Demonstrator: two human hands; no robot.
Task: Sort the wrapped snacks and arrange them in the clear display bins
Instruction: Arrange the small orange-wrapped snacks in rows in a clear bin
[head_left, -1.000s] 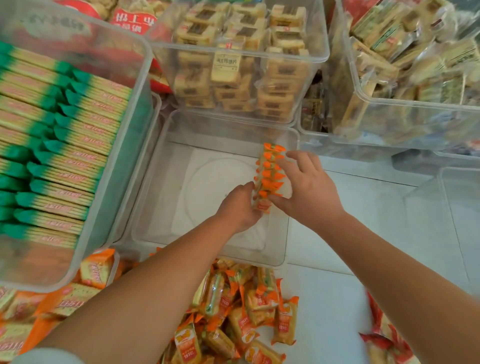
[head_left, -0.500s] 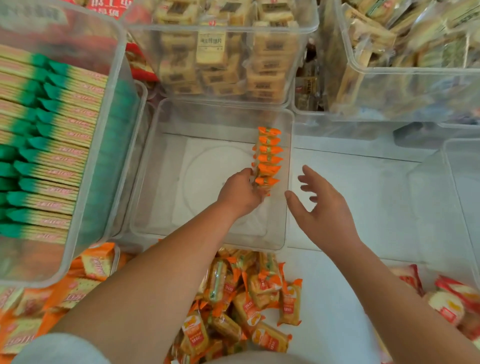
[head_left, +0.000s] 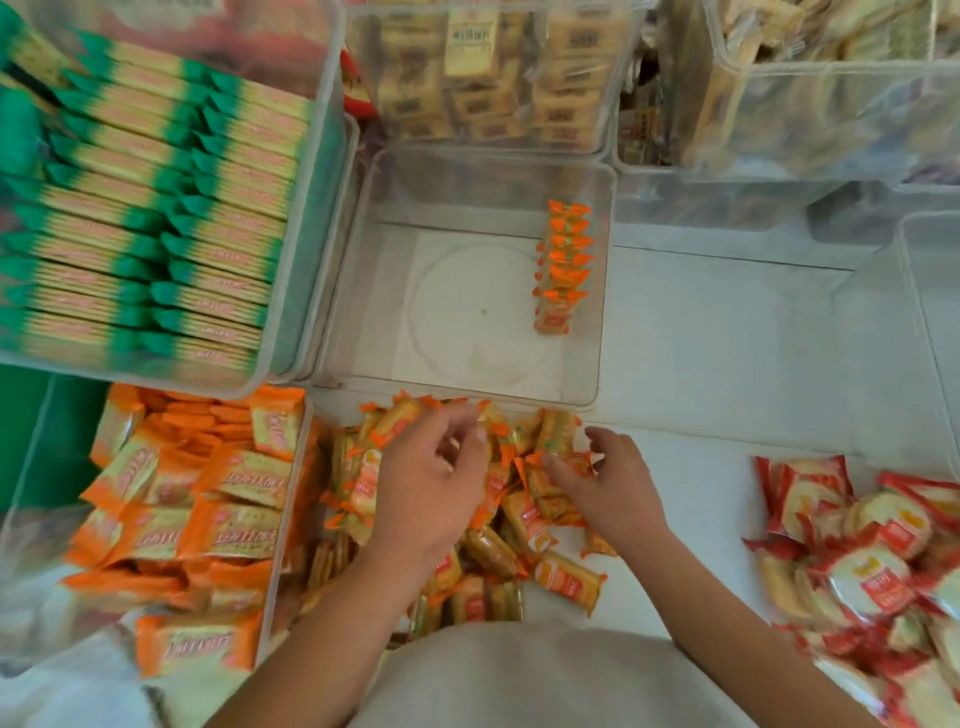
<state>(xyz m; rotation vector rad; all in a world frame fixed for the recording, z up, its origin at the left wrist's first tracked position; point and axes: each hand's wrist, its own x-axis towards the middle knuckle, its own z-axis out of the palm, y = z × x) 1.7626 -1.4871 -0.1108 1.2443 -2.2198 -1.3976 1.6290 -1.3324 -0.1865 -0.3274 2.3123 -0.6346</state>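
- Step in hand: gathering the next batch from the loose heap of small orange-wrapped snack packets (head_left: 511, 499), which lies on the white surface (head_left: 701, 338) near its front edge, right against the near wall of the empty-looking clear plastic bin (head_left: 467, 391).
- A short row of the same orange packets (head_left: 563, 267) stands on edge along that bin's right wall, running from the far right corner towards the near one.
- The left hand (head_left: 431, 488) lies on the heap, fingers curled down into it; the blur hides whether they grasp a packet.
- The right hand (head_left: 615, 491) touches the heap's right side, fingertips bent; whether it has a grasp I cannot tell.
- Next, by my judgement: square several packets into one stack between both hands, then stand it beside the row.
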